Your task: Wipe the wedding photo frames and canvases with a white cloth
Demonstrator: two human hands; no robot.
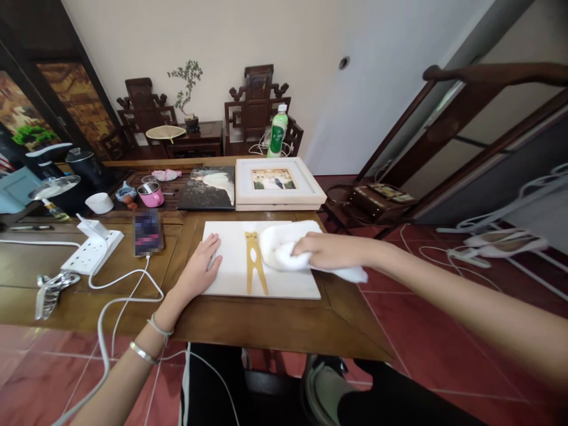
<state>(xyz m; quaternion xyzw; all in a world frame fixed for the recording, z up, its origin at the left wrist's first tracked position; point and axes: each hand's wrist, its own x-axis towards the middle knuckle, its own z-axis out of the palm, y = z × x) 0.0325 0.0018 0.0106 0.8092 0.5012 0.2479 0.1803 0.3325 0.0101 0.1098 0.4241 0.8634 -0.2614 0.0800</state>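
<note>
A flat white board (231, 278) lies on the wooden table before me. On its middle is a yellow animal-shaped piece (251, 254) with two long legs and an oval hole. My left hand (205, 261) rests flat on the board's left side, fingers stretched out. In my right hand (313, 248) a bunched white cloth (284, 239) is gripped and pressed onto the board's right part, just beside the yellow piece. One end of the cloth hangs past the board's right edge. My right fingertips are partly hidden in its folds.
Behind the board lie a white-framed picture (279, 189) and a dark picture panel (208, 189), with a green bottle (278, 131) at the back. To the left are a phone (148, 232), a power strip (92, 251), loose cables, a pink cup (151, 194) and a clear hair clip (52, 293).
</note>
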